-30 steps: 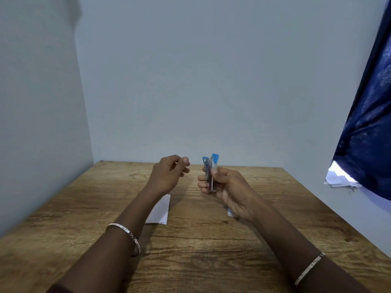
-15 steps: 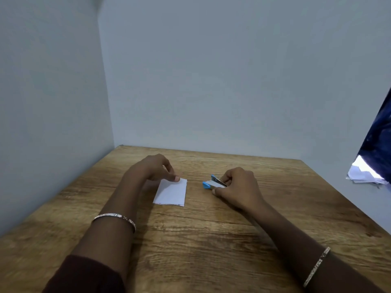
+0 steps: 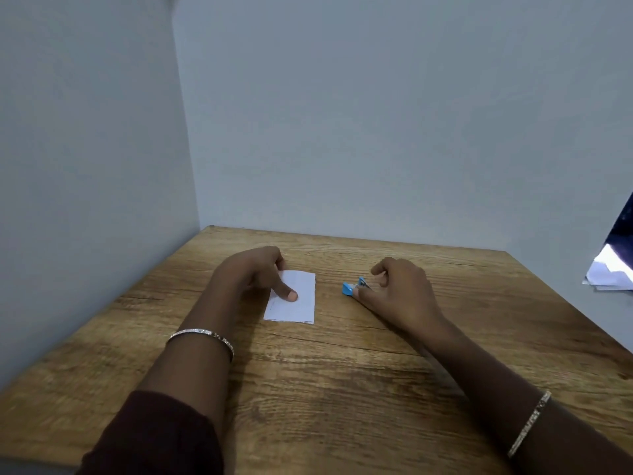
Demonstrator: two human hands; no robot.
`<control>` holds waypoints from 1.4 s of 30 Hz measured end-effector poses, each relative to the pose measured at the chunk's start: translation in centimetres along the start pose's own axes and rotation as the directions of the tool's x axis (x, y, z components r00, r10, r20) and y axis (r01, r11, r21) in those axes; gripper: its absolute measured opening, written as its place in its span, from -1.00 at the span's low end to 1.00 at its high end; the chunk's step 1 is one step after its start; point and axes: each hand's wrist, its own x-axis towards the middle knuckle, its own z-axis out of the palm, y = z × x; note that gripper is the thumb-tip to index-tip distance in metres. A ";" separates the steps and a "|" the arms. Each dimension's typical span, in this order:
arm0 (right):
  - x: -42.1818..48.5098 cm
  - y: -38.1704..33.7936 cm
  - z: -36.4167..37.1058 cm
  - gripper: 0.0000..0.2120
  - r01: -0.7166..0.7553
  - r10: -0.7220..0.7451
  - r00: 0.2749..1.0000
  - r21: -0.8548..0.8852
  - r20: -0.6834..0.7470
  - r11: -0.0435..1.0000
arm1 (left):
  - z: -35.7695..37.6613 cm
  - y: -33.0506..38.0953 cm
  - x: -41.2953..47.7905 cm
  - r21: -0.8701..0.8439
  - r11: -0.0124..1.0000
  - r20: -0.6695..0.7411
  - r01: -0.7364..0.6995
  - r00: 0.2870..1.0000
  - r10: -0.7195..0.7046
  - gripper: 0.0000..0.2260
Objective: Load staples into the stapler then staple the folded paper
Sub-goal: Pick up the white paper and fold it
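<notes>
Blue stapler (image 3: 352,288): lying on the tabletop (image 3: 342,389), nose toward the folded paper (image 3: 301,305), close beside it but apart. My right hand (image 3: 400,291) covers the stapler's rear; thumb against its near side, fingers (image 3: 378,269) curled above. Whether they clamp it, I cannot tell. The folded paper lies flat to the left. My left hand (image 3: 250,275) rests on it, thumb pressing it down, other fingers loosely bent at its far left corner. A bracelet (image 3: 205,337) circles my left wrist.
</notes>
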 end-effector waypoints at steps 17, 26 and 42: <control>1.5 0.6 -1.3 -0.88 -0.048 0.061 0.998 0.827 0.017 0.560 | 1.3 4.7 -0.9 -0.752 0.477 -0.333 -0.454 0.887 0.319 -0.71; 2.2 2.1 -1.7 -0.88 -0.080 0.151 0.988 0.886 0.011 0.457 | 3.9 6.3 -0.7 -0.719 0.486 -0.357 -0.496 0.865 0.354 -0.90; 1.8 2.6 -1.6 -0.72 0.036 0.025 0.998 0.883 -0.054 0.468 | 5.2 6.8 -1.2 -0.695 0.461 -0.437 -0.552 0.833 0.338 -0.84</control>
